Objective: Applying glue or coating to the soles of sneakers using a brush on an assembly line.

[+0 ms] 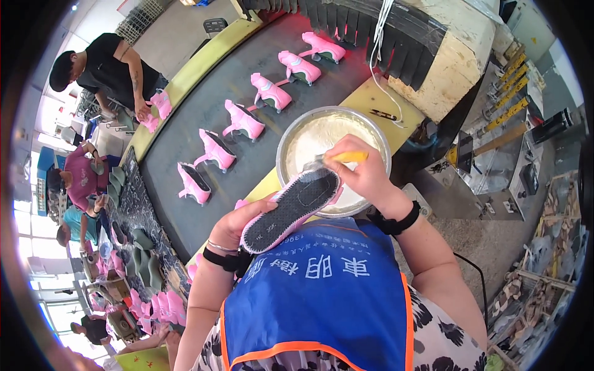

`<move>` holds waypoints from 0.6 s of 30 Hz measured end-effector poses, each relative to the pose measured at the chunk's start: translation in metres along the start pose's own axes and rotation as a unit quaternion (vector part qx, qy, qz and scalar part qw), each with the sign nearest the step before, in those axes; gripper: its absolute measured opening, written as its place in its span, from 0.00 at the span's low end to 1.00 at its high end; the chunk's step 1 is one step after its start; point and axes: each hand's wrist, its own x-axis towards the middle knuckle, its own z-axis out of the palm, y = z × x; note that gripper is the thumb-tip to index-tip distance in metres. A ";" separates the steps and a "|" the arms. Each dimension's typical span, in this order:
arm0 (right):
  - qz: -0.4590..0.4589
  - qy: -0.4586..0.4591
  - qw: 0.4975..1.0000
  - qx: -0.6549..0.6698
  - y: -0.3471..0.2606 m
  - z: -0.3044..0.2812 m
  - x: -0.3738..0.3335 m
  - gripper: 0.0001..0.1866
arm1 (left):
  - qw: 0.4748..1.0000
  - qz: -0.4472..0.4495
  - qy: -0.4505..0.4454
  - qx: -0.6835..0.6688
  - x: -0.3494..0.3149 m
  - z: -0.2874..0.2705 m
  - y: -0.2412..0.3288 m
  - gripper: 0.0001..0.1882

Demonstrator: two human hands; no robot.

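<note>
My left hand (236, 224) is closed round a pink shoe upper (291, 210), turned so its dark grey stitched underside faces up. Between the fingers of my right hand (366, 172) is a brush with a yellow handle (351, 156). Its bristles, slightly blurred, are at the end of the shoe farther from my left hand; whether they touch it I cannot tell. Just beyond and partly beneath both hands stands a round metal basin (279, 159) holding a cream-coloured liquid (318, 133).
Several pink shoe uppers (270, 93) lie in a row on a dark conveyor belt (185, 136) leading to a machine with black curtain strips (396, 46). A co-worker (114, 71) handles pink pieces across it. A hammer (495, 142) and metal stand are at right.
</note>
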 end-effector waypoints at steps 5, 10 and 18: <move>0.162 0.061 0.980 -0.095 0.001 -0.001 -0.002 0.07 | 0.996 0.031 -0.049 0.065 -0.003 -0.014 -0.002 0.37; 0.076 0.077 0.994 0.010 -0.008 0.020 -0.003 0.05 | 0.992 0.096 -0.068 0.052 -0.002 -0.022 -0.009 0.37; 0.099 0.125 0.984 -0.075 -0.012 0.031 0.001 0.06 | 0.980 0.152 -0.059 0.113 -0.002 -0.033 -0.013 0.38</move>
